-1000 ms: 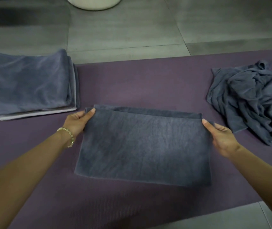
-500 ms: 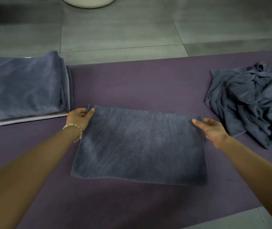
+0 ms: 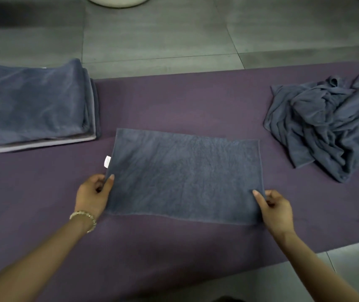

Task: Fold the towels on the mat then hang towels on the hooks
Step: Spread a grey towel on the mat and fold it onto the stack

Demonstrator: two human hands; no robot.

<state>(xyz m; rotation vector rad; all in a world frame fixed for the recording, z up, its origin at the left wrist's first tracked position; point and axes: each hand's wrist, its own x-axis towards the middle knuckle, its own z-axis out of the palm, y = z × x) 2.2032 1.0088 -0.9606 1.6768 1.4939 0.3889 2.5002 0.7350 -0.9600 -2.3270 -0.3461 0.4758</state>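
Soft grey-blue folded cloth towel (image 3: 185, 177) looks light and floppy — left hand (image 3: 92, 194) and right hand (image 3: 277, 211) each pinch a near side edge.

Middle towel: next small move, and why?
Probably lift its near edge and fold it over to the far edge. The towel lies flat on the mat, and the left hand and right hand each pinch a side edge near the front.
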